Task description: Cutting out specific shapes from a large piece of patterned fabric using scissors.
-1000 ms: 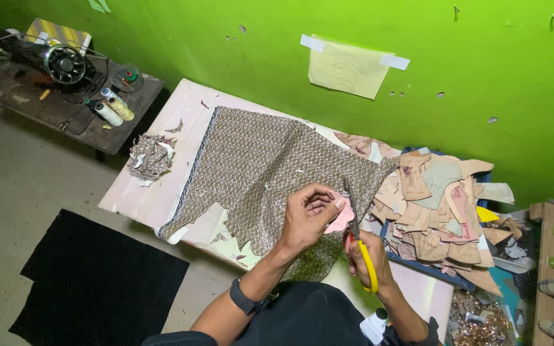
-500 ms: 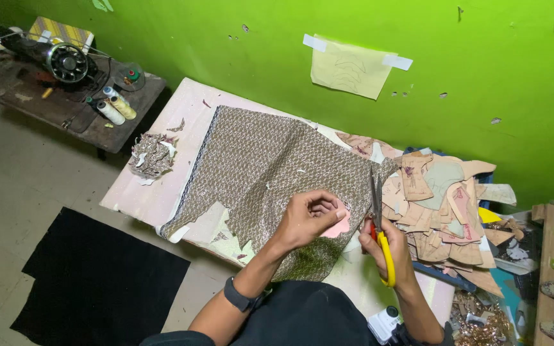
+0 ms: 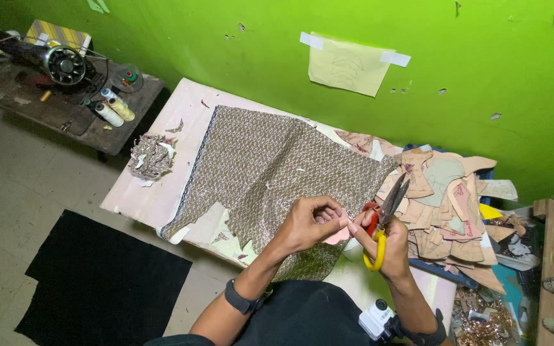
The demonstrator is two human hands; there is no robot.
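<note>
1. The desk is crowded: the patterned fabric hangs over its near edge, so a tug from either hand could drag the whole sheet off, I judge.
2. The heap of cardboard pattern pieces lies just beside the right hand; a careless elbow could topple it toward the floor.
3. The scissors, with red and yellow handles, sit in the right hand, blades nearly together and pointing up and away. That hand is closed around the handles, wrist bent upward.
4. The left hand is curled, fingertips pinching a small pink piece close to the blades, above the fabric's near edge. The forearm reaches in from below, a dark watch at the wrist.
5. The biggest risk, as I see it: the left fingertips are so near the blades that a closing snip could nick them, or the small piece could slip and be miscut.
</note>
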